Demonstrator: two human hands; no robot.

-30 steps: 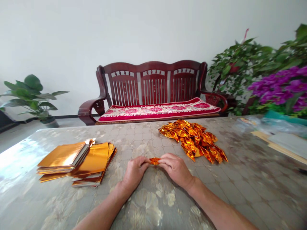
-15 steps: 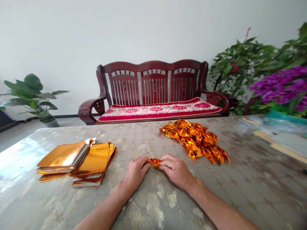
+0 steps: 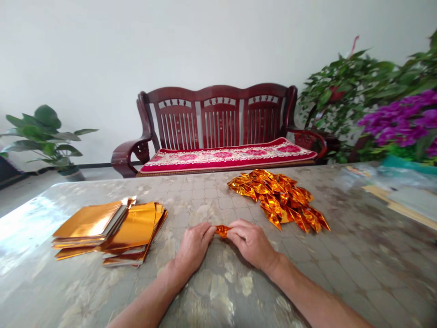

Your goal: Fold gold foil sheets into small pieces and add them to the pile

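A small folded piece of shiny orange-gold foil paper [image 3: 222, 231] is pinched between my two hands, just above or on the table. My left hand [image 3: 195, 243] grips its left end with thumb and fingers closed. At its right end, my right hand [image 3: 251, 241] pinches it the same way. The fingers cover both ends, so only the crumpled middle shows. Beyond my right hand lies a heap of folded gold foil pieces [image 3: 273, 189] with pointed ends. Left of my left hand are two overlapping stacks of flat gold foil sheets [image 3: 90, 221].
The table [image 3: 205, 296] has a floral, tile-patterned cover. Clear plastic and flat boards [image 3: 406, 200] lie at its right edge. Behind stands a dark red wooden bench [image 3: 218, 118] with a red patterned cushion. Purple flowers [image 3: 399, 120] and green plants [image 3: 44, 136] flank it.
Both hands stay almost in place, still pinching the foil piece, whose visible middle looks slightly reshaped. The view has shifted very slightly. The stacks and heap are unchanged.
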